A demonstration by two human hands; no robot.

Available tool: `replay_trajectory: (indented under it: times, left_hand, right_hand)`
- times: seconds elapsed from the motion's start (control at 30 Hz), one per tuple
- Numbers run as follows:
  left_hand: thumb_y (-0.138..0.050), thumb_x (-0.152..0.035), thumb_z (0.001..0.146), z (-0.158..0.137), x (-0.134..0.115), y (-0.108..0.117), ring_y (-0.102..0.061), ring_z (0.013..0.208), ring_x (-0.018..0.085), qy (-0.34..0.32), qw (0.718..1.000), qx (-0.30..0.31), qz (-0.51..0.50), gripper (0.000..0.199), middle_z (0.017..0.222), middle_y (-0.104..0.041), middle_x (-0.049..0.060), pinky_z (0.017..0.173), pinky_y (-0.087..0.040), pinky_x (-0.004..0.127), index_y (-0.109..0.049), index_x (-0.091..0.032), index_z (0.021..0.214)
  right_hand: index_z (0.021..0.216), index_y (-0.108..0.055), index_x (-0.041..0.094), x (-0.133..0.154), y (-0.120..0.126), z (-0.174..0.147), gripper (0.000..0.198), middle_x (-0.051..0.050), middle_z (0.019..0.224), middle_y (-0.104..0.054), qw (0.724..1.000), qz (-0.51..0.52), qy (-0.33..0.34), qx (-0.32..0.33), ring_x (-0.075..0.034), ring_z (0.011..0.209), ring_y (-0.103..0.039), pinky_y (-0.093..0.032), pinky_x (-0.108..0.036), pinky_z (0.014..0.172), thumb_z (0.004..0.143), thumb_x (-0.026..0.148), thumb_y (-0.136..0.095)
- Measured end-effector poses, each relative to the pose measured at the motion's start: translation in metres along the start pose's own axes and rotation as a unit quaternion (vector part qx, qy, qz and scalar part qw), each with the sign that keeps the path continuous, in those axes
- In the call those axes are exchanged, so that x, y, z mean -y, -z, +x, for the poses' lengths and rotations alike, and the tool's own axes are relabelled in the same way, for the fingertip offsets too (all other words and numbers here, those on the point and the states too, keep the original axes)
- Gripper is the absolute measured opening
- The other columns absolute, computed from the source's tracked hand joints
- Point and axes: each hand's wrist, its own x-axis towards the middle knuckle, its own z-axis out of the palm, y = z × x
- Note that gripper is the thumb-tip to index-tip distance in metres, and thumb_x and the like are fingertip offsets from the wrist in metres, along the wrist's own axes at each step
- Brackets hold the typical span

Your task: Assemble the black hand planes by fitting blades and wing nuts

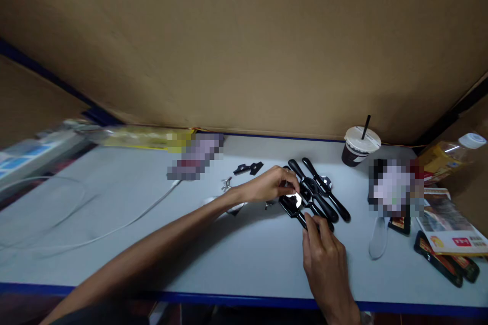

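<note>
My right hand (pixel 325 259) is closed on one end of a black spokeshave (pixel 290 205) lying at a slant on the table. Over the middle of that tool, my left hand (pixel 271 186) pinches a small shiny metal blade (pixel 296 199); its fingers partly hide the tool's other end. More black spokeshaves (pixel 323 206) lie side by side just beyond my hands. Left of them are dark metal plates (pixel 248 168) and a small silvery wing-shaped screw (pixel 226 183). Beneath my left forearm, more shiny pieces (pixel 236 208) are partly hidden.
A lidded cup (pixel 361 147) with a straw stands at the back right. Farther right are a bottle (pixel 450 157), a booklet (pixel 450 221) and dark packets (pixel 438 259). A white cable (pixel 131 224) crosses the table's left part. Cardboard (pixel 244 51) walls the back.
</note>
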Motion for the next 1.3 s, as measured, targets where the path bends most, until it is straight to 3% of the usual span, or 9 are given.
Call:
replay_trajectory:
  times: [0.37,0.73,0.83,1.0,1.07,1.17,1.3]
  left_hand:
    - [-0.062,-0.021,0.091,-0.003,0.004,0.007,-0.062,0.074,0.013,0.029,0.997,0.064,0.021,0.015,0.086,-0.072,0.006,0.065,-0.045,0.025,-0.075,-0.015,0.089]
    - [-0.058,-0.020,0.093,-0.005,-0.004,0.011,-0.066,0.083,0.016,0.012,0.995,0.094,0.036,0.021,0.094,-0.075,0.008,0.071,-0.048,0.026,-0.077,-0.018,0.103]
    - [-0.059,-0.021,0.094,-0.007,-0.011,0.018,-0.066,0.083,0.016,0.012,0.995,0.061,0.076,0.020,0.095,-0.074,0.007,0.073,-0.049,0.027,-0.077,-0.018,0.103]
    - [-0.055,-0.023,0.097,-0.028,-0.034,0.046,-0.065,0.085,0.015,0.024,0.984,-0.077,0.160,0.021,0.099,-0.073,0.006,0.078,-0.048,0.028,-0.074,-0.018,0.104]
    - [-0.055,-0.025,0.098,-0.043,-0.041,0.049,-0.064,0.082,0.015,0.042,0.977,-0.100,0.186,0.020,0.095,-0.072,0.006,0.076,-0.047,0.028,-0.073,-0.017,0.100]
    - [-0.056,-0.026,0.098,-0.068,-0.041,0.033,-0.064,0.083,0.016,0.074,0.971,-0.089,0.211,0.018,0.094,-0.070,0.006,0.077,-0.048,0.029,-0.071,-0.018,0.100]
    - [-0.063,-0.029,0.094,-0.086,-0.033,-0.006,-0.064,0.090,0.021,0.152,0.952,-0.074,0.255,0.024,0.108,-0.066,0.009,0.077,-0.050,0.033,-0.065,-0.019,0.116]
  right_hand:
    - [0.127,-0.062,0.013,0.001,-0.002,0.000,0.033,-0.012,0.105,-0.069,0.999,0.045,0.003,-0.015,-0.019,0.087,-0.071,-0.059,-0.028,0.069,0.105,0.015,-0.038]
    - [0.119,-0.066,0.016,0.002,0.000,0.002,0.035,-0.010,0.103,-0.068,0.998,0.049,-0.019,-0.016,-0.017,0.076,-0.069,-0.054,-0.026,0.062,0.105,0.019,-0.034]
    - [0.118,-0.067,0.016,0.001,-0.001,0.003,0.036,-0.010,0.102,-0.067,0.998,0.051,-0.018,-0.019,-0.017,0.075,-0.069,-0.054,-0.026,0.061,0.106,0.021,-0.033]
    - [0.118,-0.067,0.016,0.001,0.000,0.006,0.038,-0.010,0.101,-0.066,0.997,0.060,-0.012,-0.043,-0.017,0.074,-0.069,-0.053,-0.026,0.058,0.108,0.027,-0.032]
    - [0.118,-0.067,0.015,0.000,0.000,0.006,0.038,-0.010,0.100,-0.066,0.996,0.059,-0.009,-0.059,-0.017,0.074,-0.068,-0.053,-0.026,0.057,0.108,0.030,-0.034]
    - [0.117,-0.067,0.016,0.000,0.001,0.006,0.034,-0.008,0.098,-0.066,0.994,0.068,-0.006,-0.082,-0.015,0.072,-0.068,-0.051,-0.025,0.056,0.108,0.031,-0.038]
    - [0.112,-0.068,0.018,-0.001,0.003,0.006,0.030,-0.007,0.096,-0.066,0.991,0.090,-0.005,-0.099,-0.015,0.078,-0.070,-0.052,-0.025,0.059,0.107,0.029,-0.041]
